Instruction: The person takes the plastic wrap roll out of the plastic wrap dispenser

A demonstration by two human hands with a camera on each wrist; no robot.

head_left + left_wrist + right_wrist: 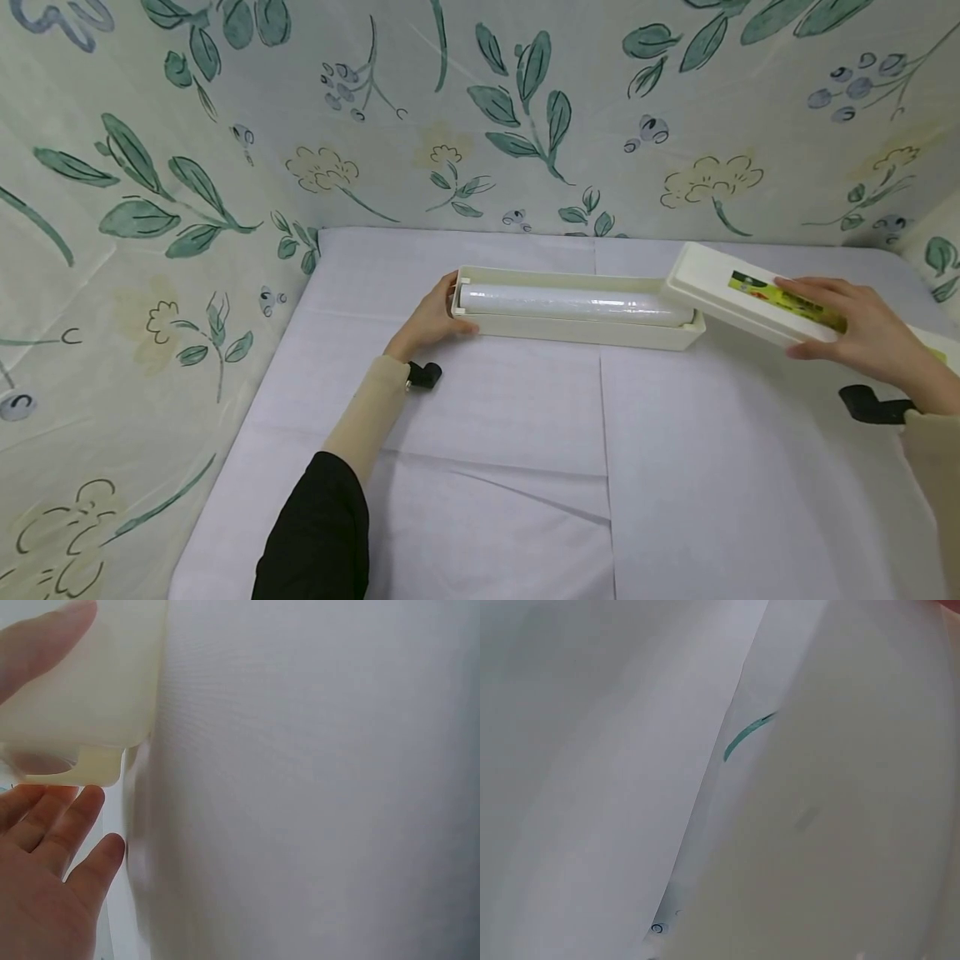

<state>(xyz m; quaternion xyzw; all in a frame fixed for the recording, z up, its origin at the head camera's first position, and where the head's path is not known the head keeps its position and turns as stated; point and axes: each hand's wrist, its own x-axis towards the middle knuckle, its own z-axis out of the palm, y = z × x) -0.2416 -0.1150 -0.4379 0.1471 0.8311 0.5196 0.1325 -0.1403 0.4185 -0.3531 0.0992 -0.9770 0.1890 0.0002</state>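
A long cream plastic box lies uncovered toward the back of the table, with a roll of clear cling film inside. My left hand grips its left end, thumb toward the front and fingers around the far side; the left wrist view shows the box end between thumb and fingers. In my right hand is the white lid with a yellow-green label, tilted, its left end above the box's right end. The lid's pale surface fills much of the right wrist view, hiding most fingers.
A white cloth with fold creases covers the table. Behind and to the left hangs a curtain printed with leaves and flowers. Black wrist mounts sit below both hands.
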